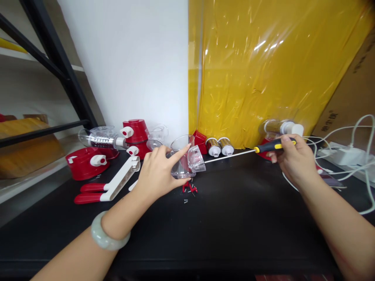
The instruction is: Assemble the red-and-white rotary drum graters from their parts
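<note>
My left hand [159, 171] grips a clear plastic housing [197, 159], thumb below and fingers over the top; part of it is hidden behind the hand. In my right hand [295, 160] is a screwdriver [268, 146] with a black and yellow handle. Its long shaft points left, and the tip meets or passes behind the housing's right side; I cannot tell whether it touches a screw. Small red plastic pieces [190, 188] lie below the housing, with loose screws [185, 201] in front of them.
White handles with red grips [113, 183] and red bases [84, 164] stand left. Two metal grater drums [219, 147] sit at the back. White cables [361, 168] and a power strip crowd the right. Yellow-wrapped material [263, 70] and a black shelf frame [67, 74] bound the table.
</note>
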`<state>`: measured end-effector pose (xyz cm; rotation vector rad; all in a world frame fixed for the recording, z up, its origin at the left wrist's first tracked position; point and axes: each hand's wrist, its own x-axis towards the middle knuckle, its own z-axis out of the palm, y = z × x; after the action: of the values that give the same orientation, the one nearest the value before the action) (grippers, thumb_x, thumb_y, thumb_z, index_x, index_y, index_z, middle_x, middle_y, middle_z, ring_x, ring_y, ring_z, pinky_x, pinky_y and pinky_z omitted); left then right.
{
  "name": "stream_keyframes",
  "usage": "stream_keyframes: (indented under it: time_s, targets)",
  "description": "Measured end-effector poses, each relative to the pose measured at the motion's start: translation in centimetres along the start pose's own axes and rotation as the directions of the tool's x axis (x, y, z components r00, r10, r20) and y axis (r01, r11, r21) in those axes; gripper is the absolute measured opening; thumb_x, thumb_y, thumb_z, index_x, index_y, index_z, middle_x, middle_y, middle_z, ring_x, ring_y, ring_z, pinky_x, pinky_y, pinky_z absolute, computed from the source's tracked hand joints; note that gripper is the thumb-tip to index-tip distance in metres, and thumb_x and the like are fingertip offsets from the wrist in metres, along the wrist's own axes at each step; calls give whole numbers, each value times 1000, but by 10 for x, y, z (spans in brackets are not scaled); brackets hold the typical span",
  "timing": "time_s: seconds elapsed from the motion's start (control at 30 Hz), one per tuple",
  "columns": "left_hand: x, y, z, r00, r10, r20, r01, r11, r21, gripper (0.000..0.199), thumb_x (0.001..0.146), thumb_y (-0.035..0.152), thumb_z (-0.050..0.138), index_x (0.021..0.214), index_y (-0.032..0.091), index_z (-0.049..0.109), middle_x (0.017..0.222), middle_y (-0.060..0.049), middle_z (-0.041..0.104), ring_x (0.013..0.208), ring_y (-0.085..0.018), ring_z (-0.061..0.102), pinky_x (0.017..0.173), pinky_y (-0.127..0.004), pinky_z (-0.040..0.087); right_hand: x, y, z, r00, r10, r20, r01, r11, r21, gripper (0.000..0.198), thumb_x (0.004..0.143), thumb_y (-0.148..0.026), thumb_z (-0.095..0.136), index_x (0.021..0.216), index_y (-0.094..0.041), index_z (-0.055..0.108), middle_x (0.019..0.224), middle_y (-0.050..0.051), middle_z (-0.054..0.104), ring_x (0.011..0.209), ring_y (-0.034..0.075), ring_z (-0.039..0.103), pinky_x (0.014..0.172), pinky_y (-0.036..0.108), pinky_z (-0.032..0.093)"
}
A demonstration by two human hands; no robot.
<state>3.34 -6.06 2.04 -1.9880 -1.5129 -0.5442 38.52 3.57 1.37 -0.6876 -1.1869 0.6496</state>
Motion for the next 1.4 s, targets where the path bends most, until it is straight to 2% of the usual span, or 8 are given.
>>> stream_keyframes:
  time_s: [0.17,0.33,0.57,0.73,0.93,1.13,1.3,1.4]
  targets:
    - [1,0,0,1000,4,1,-4,1000,23,86,71,62,72,146,38,38,110,-11,51,96,-28,51,81,-39,40,4,2,-8,998,43,-37,-47,994,-99,36,83,-57,56,70,-22,57,48,1,51,34,17,48,31,28,38]
    - [1,-1,0,1000,4,24,-5,999,50,86,71,61,72,147,40,36,110,-11,51,95,-29,51,80,-39,39,6,4,-10,985,122,122,-132,988,85,26,79,-38,56,94,-20,66,81,7,69,72,20,68,58,32,58]
    - [1,-6,2,1000,-14,24,13,998,66,87,70,58,74,146,41,37,111,-12,52,95,-30,51,80,-39,38,8,12,-21,955,209,209,-170,967,-191,44,90,-55,43,77,-18,64,44,1,53,33,12,45,36,24,41]
    - [3,-9,-1,999,-29,16,27,996,81,83,71,59,73,145,41,39,114,-13,52,99,-32,51,81,-40,38,9,17,-17,918,249,307,-268,963,21,30,80,-39,56,102,-23,67,90,4,68,74,19,67,66,34,59]
    - [3,-10,-4,1000,-23,11,21,996,91,84,71,57,73,146,42,38,113,-12,52,99,-31,51,81,-40,38,5,26,-12,929,259,264,-230,964,-136,39,91,-58,46,91,-23,64,40,-7,39,34,11,39,55,30,54]
    - [2,-12,-3,1000,-20,13,19,995,101,84,72,56,73,146,43,36,111,-11,52,99,-31,51,81,-40,39,5,24,-12,860,361,361,-408,911,62,29,80,-45,63,101,-26,59,84,0,70,76,18,69,67,32,57]
    - [2,-13,-2,1000,-27,6,27,996,85,83,72,55,74,146,43,38,112,-11,52,100,-31,51,82,-40,39,3,23,-12,882,348,316,-327,937,-121,35,88,-55,52,97,-23,61,46,-7,49,37,10,46,55,30,53]
    - [3,-14,-2,1000,-31,-5,31,997,75,83,72,56,74,145,42,38,113,-11,51,102,-31,50,83,-40,39,3,22,-12,862,388,325,-397,917,-42,35,87,-57,49,97,-25,57,61,-3,59,49,14,58,58,34,56]
